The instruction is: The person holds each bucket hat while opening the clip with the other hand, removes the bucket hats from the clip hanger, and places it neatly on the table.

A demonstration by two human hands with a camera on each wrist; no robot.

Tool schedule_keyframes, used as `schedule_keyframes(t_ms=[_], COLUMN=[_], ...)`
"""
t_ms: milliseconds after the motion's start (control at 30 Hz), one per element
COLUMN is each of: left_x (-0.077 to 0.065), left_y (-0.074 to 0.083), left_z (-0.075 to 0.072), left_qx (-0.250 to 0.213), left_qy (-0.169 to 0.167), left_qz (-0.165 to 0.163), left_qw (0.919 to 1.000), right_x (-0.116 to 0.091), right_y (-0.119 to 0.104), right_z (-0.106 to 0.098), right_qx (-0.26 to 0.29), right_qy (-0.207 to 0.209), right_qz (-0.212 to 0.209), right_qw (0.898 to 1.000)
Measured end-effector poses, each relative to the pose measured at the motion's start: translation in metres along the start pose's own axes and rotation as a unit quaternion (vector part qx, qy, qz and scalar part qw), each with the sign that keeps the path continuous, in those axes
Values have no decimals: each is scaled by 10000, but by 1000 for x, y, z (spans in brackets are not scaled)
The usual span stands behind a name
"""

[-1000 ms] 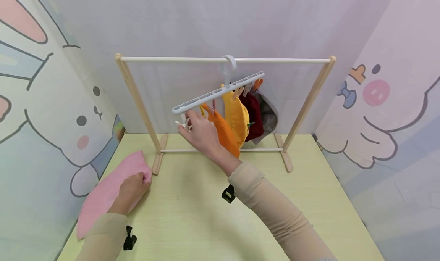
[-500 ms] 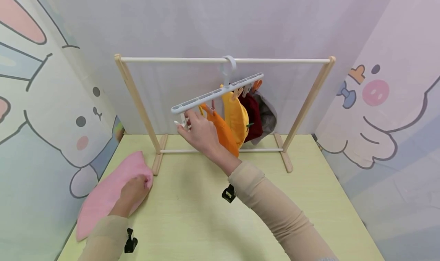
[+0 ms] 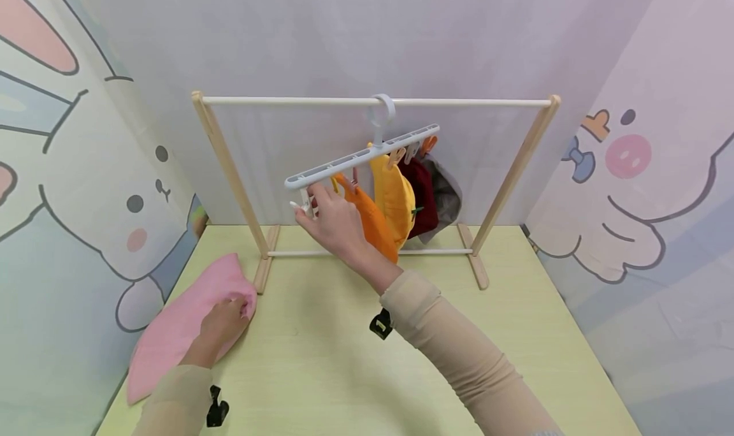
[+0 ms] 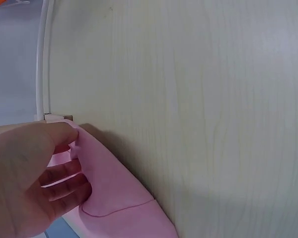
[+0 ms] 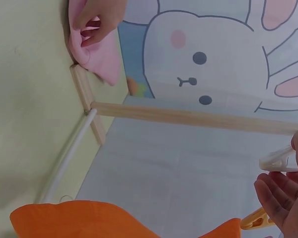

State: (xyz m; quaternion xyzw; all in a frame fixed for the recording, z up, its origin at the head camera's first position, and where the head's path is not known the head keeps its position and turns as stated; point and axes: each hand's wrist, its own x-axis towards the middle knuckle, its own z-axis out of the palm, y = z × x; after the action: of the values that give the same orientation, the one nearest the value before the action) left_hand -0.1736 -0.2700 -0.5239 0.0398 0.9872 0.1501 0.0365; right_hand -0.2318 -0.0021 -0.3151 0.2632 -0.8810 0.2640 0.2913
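Note:
In the head view my left hand (image 3: pixel 222 320) pinches the right edge of a pink fabric piece (image 3: pixel 178 324), shaped like a folded hat, lying on the table at the left. The left wrist view shows a stitched seam across the pink fabric (image 4: pixel 116 178), its edge between thumb and fingers. My right hand (image 3: pixel 339 224) is raised to the left end of a pale grey clip hanger (image 3: pixel 344 163). Its thumb and fingers pinch a white clothespin (image 5: pixel 275 162) hanging there, with nothing between the clothespin's tips. Beside this hand hangs an orange fabric piece (image 3: pixel 373 222).
The hanger hooks over the white bar (image 3: pixel 470 102) of a wooden rack (image 3: pixel 516 168). Farther along it hang yellow (image 3: pixel 394 197), dark red (image 3: pixel 423 197) and grey fabric pieces (image 3: pixel 450 190), under coloured clothespins. Cartoon-printed curtains (image 3: pixel 648 187) enclose the table (image 3: pixel 516 359).
My left hand and the edge of the pink fabric have shifted very slightly towards me. The hanger's left end has swung a touch leftward; my right hand keeps its pinch on the white clothespin.

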Motion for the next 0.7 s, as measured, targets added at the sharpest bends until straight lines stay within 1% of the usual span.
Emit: schedule_keyframes(t_ms=[233,633,700], left_x=[1,-2,-2], left_y=[-1,-1,-1], left_z=[0,-2,-2], left_qx=[49,-33,-34], left_qy=[56,143,207], left_qz=[99,-42,-20], left_qw=[9999,9999,9998], right_x=[2,5,6], right_y=[-2,-8,-8], right_z=[0,-1,-2], right_qx=[-60,-261,-252], right_qy=[-11,70,61], right_qz=[57,68,100], right_qw=[10000,9996,9996])
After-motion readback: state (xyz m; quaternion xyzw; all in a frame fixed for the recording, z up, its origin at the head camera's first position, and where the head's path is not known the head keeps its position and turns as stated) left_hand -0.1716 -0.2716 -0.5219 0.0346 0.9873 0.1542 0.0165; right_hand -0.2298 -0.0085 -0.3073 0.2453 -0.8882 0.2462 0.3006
